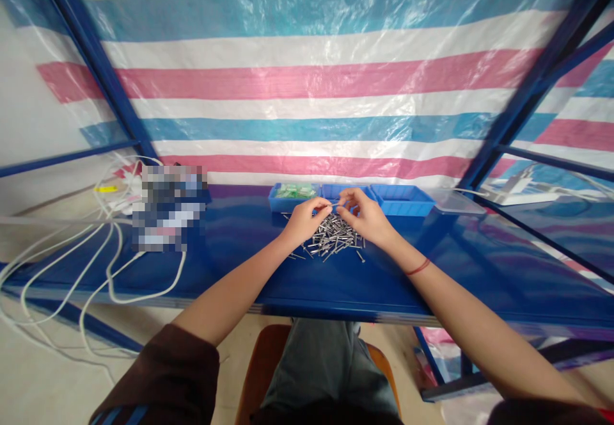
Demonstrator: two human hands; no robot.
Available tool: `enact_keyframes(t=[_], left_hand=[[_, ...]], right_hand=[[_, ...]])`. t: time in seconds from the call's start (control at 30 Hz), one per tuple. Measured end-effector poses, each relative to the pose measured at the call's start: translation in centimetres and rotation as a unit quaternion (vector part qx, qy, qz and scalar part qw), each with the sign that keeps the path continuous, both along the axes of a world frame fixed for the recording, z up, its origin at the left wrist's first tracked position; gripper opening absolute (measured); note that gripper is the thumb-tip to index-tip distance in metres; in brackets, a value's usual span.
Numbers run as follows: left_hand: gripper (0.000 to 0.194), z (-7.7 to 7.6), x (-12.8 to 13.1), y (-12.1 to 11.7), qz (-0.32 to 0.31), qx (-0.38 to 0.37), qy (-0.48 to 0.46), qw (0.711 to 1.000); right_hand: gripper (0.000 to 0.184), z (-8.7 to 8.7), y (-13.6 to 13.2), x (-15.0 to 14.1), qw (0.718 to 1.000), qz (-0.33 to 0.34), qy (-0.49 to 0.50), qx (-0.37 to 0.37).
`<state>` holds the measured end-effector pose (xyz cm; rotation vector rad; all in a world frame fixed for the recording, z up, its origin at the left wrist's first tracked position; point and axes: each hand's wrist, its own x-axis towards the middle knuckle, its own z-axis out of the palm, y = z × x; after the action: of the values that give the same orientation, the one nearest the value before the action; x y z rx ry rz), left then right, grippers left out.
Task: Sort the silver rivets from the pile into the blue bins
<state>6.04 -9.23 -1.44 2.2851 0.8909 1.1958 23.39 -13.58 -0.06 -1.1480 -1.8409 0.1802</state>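
Over a loose pile of thin, shiny metal pieces (336,234), like long nails or blind rivets, my two hands meet fingertip to fingertip. My left hand (307,217) is closed in a pinch, thumb against forefinger, on one thin piece whose exact kind is too small to tell. From the other side, my right hand (364,215) holds its thumb and forefinger close at that piece's other end, its remaining fingers curled. Just behind the hands stands a row of blue plastic bins. Green and clear small packets (296,191) fill the left bin (281,205); the middle bin (378,196) is partly hidden by my right hand.
A right-hand blue bin (405,208) stands beside a clear plastic lid or tray (453,202). White cables (112,271) loop over the left side of the blue table (230,220), near a blurred-out patch (167,210). Blue posts (522,92) and striped sheeting (307,82) enclose the back.
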Motion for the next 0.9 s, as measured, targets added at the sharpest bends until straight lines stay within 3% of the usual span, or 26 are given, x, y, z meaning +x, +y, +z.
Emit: enact_keyframes(t=[0.13,0.27,0.57,0.8,0.9], left_hand=[[0.011,0.3,0.1,-0.3,0.008,-0.008,-0.044,0.999],[0.010,0.3,0.2,-0.5,-0.010,-0.004,-0.047,0.999],[0.009,0.1,0.3,-0.4,0.005,0.034,-0.042,0.999],[0.010,0.1,0.2,-0.4,0.007,0.091,-0.064,0.994],[0.015,0.0,0.2,-0.2,0.000,0.089,-0.062,0.994]], right_hand=[[0.025,0.0,-0.1,-0.5,0.996,0.009,0.082,-0.044],[0.031,0.1,-0.3,-0.7,0.994,0.004,0.103,-0.030],[0.020,0.7,-0.9,-0.6,0.999,0.015,0.009,0.045],[0.025,0.6,-0.4,0.1,0.996,0.028,-0.055,0.072],[0.028,-0.1,0.9,0.7,0.995,-0.026,-0.054,0.086]])
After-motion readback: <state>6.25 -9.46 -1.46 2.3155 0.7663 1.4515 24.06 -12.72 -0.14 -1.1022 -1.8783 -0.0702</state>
